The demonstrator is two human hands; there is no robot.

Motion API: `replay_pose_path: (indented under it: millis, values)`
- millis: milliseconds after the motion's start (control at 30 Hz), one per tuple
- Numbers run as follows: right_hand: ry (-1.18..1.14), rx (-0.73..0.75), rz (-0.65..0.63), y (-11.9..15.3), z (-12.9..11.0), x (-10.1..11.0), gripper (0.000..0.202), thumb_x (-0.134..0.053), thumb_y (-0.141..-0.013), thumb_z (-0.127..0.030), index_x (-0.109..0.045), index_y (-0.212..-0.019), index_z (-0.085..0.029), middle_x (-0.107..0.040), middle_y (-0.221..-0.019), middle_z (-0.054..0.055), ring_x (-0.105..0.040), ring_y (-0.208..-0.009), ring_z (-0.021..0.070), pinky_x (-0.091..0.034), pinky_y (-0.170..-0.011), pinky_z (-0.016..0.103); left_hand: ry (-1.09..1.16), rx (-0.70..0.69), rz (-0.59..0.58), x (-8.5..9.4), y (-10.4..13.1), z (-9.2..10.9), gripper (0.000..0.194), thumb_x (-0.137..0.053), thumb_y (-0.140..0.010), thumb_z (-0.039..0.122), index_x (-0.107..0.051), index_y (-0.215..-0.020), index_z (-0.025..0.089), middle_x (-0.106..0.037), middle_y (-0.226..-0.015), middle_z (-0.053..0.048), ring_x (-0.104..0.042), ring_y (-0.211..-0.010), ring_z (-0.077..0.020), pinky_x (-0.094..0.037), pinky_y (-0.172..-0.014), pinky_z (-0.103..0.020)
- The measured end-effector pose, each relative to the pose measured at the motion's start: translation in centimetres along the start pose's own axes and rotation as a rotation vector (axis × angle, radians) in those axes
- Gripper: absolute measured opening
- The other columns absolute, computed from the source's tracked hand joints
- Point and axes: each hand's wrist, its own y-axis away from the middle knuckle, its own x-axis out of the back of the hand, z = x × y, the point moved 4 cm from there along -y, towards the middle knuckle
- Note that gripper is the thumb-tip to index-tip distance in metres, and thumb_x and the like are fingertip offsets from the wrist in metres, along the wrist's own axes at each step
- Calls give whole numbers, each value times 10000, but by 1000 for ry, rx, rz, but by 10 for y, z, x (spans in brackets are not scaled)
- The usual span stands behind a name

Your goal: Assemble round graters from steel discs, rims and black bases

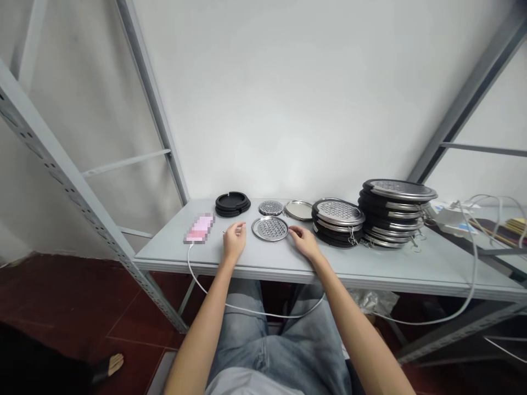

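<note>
A round metal grater plate (270,229) lies flat on the grey table, between my two hands. My right hand (302,240) has its thumb and fingers at the plate's right rim. To the left of the plate is my left hand (235,239), fingers curled together, with a small thin dark thing showing at its left side; what it is I cannot make out. Behind lie a second grater disc (270,207) and a plain shiny round plate (299,210). A stack of black rings (231,204) stands at the back left.
Two stacks of black-rimmed graters (338,219), (393,211) stand to the right, with small chains hanging. A pixelated pink device (200,227) with a white cable (263,314) lies left. Metal shelf posts (152,99) flank the table (173,249). Another person's foot (116,364) shows lower left.
</note>
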Motion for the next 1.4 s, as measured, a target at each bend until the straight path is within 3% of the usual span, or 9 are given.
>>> replay_pose_path:
  millis: [100,200,333,500,600,733,1200,1400]
  values:
    - [12,2,2,-1,2,-1,337,-549,-843,-356,-732,-1032,-146,-740,-1050,134,-683,-975,276,-504,-935,420,-105,-25,-28,-15,-15,-3,213,-584,-842,222,-702,-1002,143,-705,-1081,-133,-669,-987,-246,-524,-924,-402]
    - [5,16,4,-2,3,-1,335,-566,-830,-361,-727,-1042,-158,-726,-1096,131,-669,-1022,277,-495,-958,424,-180,-57,-78,-21,-10,-8,260,-658,-797,233,-698,-1038,144,-685,-1142,-146,-617,-1132,-289,-451,-1042,-451]
    - [-60,-3,58,-1,6,2,394,-546,-832,-396,-704,-1099,-153,-696,-1175,146,-655,-1061,279,-492,-968,433,-122,21,2,-10,10,-15,300,-587,-868,278,-667,-1127,149,-667,-1202,-154,-610,-1166,-283,-462,-1038,-452]
    - [-137,-12,50,7,7,7,467,-587,-802,-506,-711,-1081,-153,-708,-1153,154,-652,-1074,298,-462,-1008,458,15,20,-84,10,41,-14,287,-597,-882,355,-684,-1093,182,-700,-1173,-121,-642,-1131,-265,-475,-1034,-438]
    - [-253,-55,140,13,12,17,523,-571,-811,-570,-701,-1103,-156,-693,-1193,158,-628,-1134,299,-447,-1031,455,146,78,-49,27,57,-18,331,-579,-895,411,-674,-1100,169,-708,-1151,-128,-657,-1111,-252,-493,-1017,-420]
    - [-287,-72,168,20,16,24,551,-598,-788,-596,-699,-1093,-149,-695,-1185,165,-625,-1132,306,-436,-1039,461,252,114,-4,43,71,-25,380,-572,-899,477,-665,-1103,170,-704,-1161,-134,-646,-1144,-253,-475,-1043,-421]
    - [-271,-105,160,25,13,26,549,-601,-783,-591,-695,-1084,-140,-703,-1155,173,-639,-1102,310,-452,-1014,462,116,87,8,44,80,-12,357,-539,-917,457,-682,-1082,175,-717,-1133,-122,-655,-1108,-248,-485,-1020,-423]
    - [-352,-70,285,57,6,39,533,-601,-799,-605,-688,-1071,-155,-716,-1099,161,-669,-1033,286,-487,-973,460,99,58,6,37,85,-1,365,-531,-921,467,-697,-1070,178,-725,-1106,-116,-668,-1075,-247,-510,-984,-403]
